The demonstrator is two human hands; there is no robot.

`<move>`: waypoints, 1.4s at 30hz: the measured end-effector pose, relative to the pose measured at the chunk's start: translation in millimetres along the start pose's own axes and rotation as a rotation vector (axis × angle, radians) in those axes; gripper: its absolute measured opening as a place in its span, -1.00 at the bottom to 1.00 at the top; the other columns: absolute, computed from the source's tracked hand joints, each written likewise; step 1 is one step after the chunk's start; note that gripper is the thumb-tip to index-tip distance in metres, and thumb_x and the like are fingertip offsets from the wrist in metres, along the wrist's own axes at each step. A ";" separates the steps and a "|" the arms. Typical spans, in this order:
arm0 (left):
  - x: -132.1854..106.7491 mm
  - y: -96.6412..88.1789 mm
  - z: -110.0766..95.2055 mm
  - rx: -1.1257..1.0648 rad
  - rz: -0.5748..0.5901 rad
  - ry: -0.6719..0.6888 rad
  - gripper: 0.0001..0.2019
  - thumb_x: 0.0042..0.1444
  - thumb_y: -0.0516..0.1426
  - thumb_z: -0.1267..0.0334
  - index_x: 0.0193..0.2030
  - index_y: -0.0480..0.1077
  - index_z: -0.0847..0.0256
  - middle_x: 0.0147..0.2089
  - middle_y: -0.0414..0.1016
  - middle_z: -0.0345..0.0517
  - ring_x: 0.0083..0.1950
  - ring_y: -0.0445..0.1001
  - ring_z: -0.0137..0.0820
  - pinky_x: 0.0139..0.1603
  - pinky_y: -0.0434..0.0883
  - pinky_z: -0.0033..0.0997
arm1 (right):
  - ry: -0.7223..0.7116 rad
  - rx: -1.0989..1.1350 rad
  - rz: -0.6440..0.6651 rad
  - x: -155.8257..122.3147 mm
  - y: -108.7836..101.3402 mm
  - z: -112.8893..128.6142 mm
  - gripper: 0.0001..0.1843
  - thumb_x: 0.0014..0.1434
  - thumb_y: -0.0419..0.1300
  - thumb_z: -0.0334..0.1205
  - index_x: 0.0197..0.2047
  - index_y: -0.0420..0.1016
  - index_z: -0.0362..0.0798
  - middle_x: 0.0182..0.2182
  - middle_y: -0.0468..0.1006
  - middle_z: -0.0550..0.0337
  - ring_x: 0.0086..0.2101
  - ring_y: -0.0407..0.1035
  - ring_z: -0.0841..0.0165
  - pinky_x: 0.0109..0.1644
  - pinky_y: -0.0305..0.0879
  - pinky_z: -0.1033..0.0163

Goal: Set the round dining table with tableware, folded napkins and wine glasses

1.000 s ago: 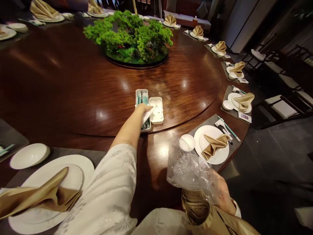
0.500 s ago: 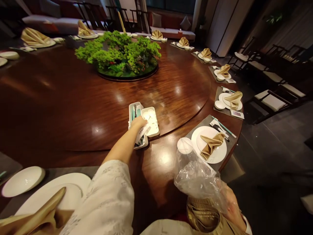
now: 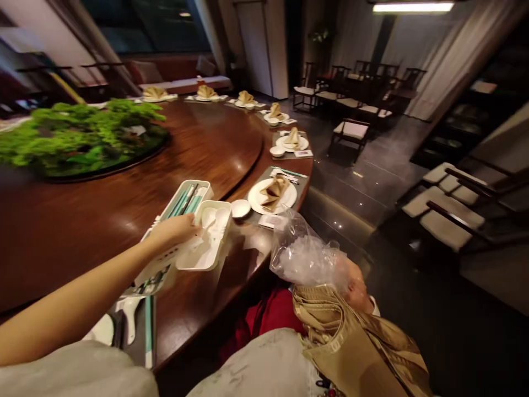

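Note:
My left hand [image 3: 181, 229] is closed over the adjoining walls of two white plastic boxes. The longer box [image 3: 203, 185] carries teal-and-black chopsticks [image 3: 185, 199]; the smaller box [image 3: 215, 255] beside it holds white spoons [image 3: 210, 225]. My fingertips are partly hidden inside the smaller box. At the right, my right hand [image 3: 357, 284] grips a crumpled clear plastic bag [image 3: 303, 251]. A bundle of folded tan cloth [image 3: 355, 347] lies below that hand, against my forearm. Whether the boxes touch the table is unclear.
The round wooden table [image 3: 215, 151] curves away ahead, with a green miniature landscape [image 3: 95, 132] on it. A white plate [image 3: 254, 199] with a folded gold napkin [image 3: 275, 193] and a small bowl [image 3: 240, 208] sit nearby. Chairs [image 3: 444, 218] stand at the right.
My view has swung to the right. The two boxes, held by my left hand, have come nearer and more chopsticks show. My right hand still has the plastic bag.

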State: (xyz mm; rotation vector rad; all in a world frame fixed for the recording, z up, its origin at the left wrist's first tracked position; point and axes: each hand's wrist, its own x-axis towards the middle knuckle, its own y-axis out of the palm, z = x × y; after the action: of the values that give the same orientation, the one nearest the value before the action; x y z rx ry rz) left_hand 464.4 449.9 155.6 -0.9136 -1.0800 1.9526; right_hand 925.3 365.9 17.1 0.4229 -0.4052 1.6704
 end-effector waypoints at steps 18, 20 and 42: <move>-249.3 46.5 -554.2 0.410 -0.094 0.953 -0.73 0.28 0.00 0.14 -0.06 0.41 0.22 -0.05 0.64 0.21 -0.02 0.61 -0.01 -0.03 0.43 -0.19 | 0.111 -0.452 -0.892 -331.6 -299.3 42.2 -0.69 0.23 0.10 -0.29 -0.56 0.26 -0.02 -0.55 0.32 0.27 -0.51 0.22 0.41 -0.43 0.10 0.29; -273.7 56.2 -636.5 0.509 -0.096 1.082 -0.75 0.31 -0.02 0.14 -0.04 0.38 0.19 -0.04 0.65 0.17 -0.01 0.62 -0.05 -0.02 0.44 -0.20 | 0.199 -0.543 -1.019 -353.2 -336.9 35.5 -0.71 0.20 0.11 -0.30 -0.56 0.27 -0.03 -0.54 0.32 0.27 -0.51 0.23 0.42 -0.44 0.11 0.30; -613.7 33.0 -1331.4 0.892 0.045 1.996 -0.61 0.32 0.01 0.17 0.19 0.39 0.30 0.04 0.60 0.34 0.11 0.60 0.04 0.09 0.50 -0.06 | 1.108 -0.794 -1.993 -396.3 -777.9 2.9 -0.82 -0.06 0.09 -0.07 -0.52 0.20 0.03 -0.56 0.36 0.33 -0.48 0.20 0.37 -0.39 0.13 0.29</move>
State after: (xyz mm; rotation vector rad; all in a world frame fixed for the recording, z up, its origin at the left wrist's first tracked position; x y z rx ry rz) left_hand 1870.4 429.8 -260.3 -1.5053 0.8696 0.5032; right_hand 1747.3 129.0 -157.2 -0.6272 0.2606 -0.4191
